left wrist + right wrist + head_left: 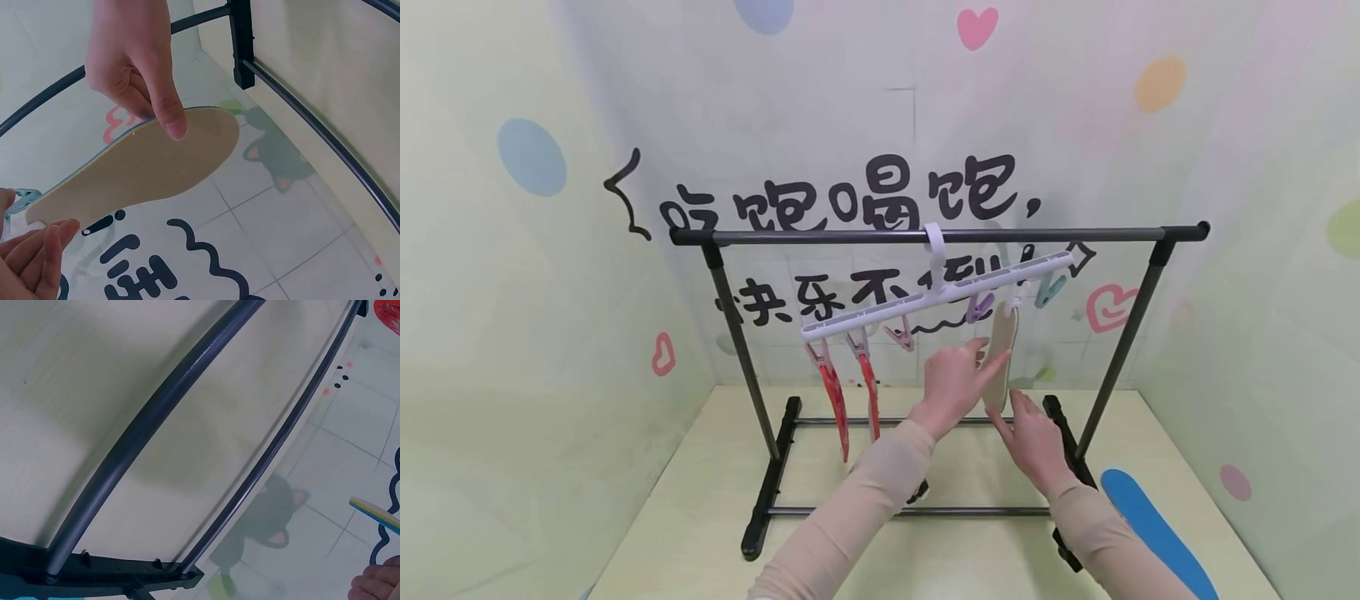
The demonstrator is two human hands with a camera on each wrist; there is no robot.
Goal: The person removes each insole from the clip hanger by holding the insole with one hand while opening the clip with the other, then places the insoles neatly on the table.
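Person's sleeves [850, 521] nearest. Right hand [1037, 437] pinches lower end of tan insole [169, 159], likely steadying it; left hand [953, 382] touches it, grip unclear. Insole's top meets white clip [1015, 298]; hanger [887, 312] tilts left, probably weighted by 2 red strips [835, 408].

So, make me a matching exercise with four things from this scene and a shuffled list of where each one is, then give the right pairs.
Things:
1. hanger
2. beige insole
3. red pieces
4. blue insole

Places:
A. lying on the table
B. hooked over the top bar
C. clipped near the hanger's lower end
D. held by the left hand and right hand

Right pairs: 1-B, 2-D, 3-C, 4-A.
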